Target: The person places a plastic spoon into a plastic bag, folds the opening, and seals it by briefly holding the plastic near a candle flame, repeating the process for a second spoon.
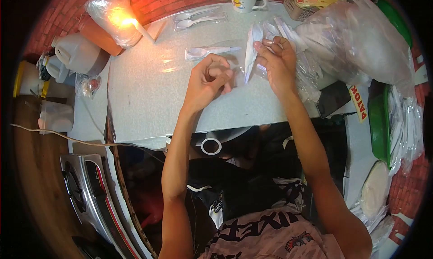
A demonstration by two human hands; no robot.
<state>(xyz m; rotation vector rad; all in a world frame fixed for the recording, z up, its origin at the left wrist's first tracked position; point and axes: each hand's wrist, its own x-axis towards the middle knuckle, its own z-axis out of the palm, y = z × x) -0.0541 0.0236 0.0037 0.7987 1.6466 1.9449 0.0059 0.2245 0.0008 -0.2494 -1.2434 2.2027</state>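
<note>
My right hand [279, 62] pinches a slim packet with a white plastic spoon [252, 47] in clear wrap, held upright above the table. Just left of it, my left hand [211, 80] has its fingers curled in with the thumb against them; whatever they may hold is too small to make out. Beyond my left hand lies a wrapped spoon packet [213, 53], and farther back are more wrapped spoons [200, 21]. Loose clear plastic packets [309, 71] lie beside my right hand. A lit candle [143, 31] burns at the back left.
A mug [242, 1] and a basket [295, 7] stand at the back. Large plastic bags [352, 38] and a green tray [380, 119] fill the right side. Jugs [79, 51] stand left, above a gas stove [88, 191]. A tape roll [211, 146] sits at the front edge.
</note>
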